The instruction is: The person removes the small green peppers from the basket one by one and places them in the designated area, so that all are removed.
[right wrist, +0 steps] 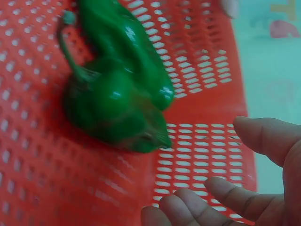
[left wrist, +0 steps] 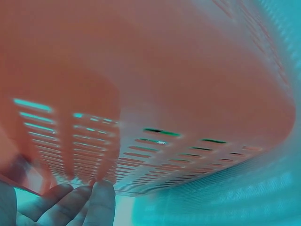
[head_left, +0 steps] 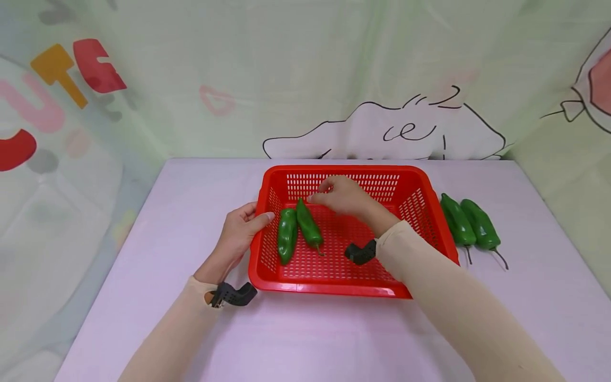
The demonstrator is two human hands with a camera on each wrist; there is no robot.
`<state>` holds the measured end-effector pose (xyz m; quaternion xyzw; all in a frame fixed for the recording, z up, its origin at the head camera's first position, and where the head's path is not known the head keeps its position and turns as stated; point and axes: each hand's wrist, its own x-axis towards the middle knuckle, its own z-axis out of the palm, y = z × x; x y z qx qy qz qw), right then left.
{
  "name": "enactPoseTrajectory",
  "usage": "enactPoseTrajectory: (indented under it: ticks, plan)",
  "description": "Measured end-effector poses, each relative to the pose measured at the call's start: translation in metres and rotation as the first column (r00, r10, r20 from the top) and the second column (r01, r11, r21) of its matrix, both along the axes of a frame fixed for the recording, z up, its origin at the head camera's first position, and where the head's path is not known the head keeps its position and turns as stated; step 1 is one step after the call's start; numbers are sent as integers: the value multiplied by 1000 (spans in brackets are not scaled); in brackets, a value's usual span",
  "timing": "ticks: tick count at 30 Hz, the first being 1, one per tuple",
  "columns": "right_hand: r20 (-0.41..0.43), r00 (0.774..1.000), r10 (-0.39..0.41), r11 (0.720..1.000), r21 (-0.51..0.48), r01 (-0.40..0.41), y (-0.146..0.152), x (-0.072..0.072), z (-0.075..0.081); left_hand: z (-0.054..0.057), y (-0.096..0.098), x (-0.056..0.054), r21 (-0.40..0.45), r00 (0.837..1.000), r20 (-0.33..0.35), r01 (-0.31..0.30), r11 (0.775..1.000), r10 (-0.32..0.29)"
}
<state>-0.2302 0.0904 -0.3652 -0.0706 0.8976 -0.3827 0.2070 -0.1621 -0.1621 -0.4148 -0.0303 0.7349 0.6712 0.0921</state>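
A red plastic basket (head_left: 334, 288) with slotted walls stands on the table. Inside, toward its left side, lie two green peppers, one along the left wall (head_left: 287, 236) and one beside it (head_left: 309, 225), its stem toward the front. My left hand (head_left: 241, 233) grips the basket's left rim, thumb over the top; its fingertips (left wrist: 102, 197) lie against the outer wall in the left wrist view. Over the back part of the basket hovers my right hand (head_left: 345, 196), thumb and fingers apart and holding nothing. The right wrist view shows both peppers just beyond that hand (right wrist: 263, 193).
Two more green peppers (head_left: 458, 220) (head_left: 482, 225) lie side by side on the table, close to the basket's right wall, stems toward the front. Behind the pale table (head_left: 305, 339) hangs a printed curtain (head_left: 238, 79).
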Motion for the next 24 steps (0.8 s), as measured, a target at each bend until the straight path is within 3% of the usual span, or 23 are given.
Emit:
enactPoseTrajectory:
  ticks: [13, 24]
  plan:
    - [145, 986, 80, 997, 6, -82, -8, 3, -23, -1, 1, 0, -8, 1000, -19, 15, 1000, -15]
    - [139, 982, 129, 991, 27, -134, -14, 4, -34, -2, 1, 1, -11, 1000, -15, -1, 1000, 1]
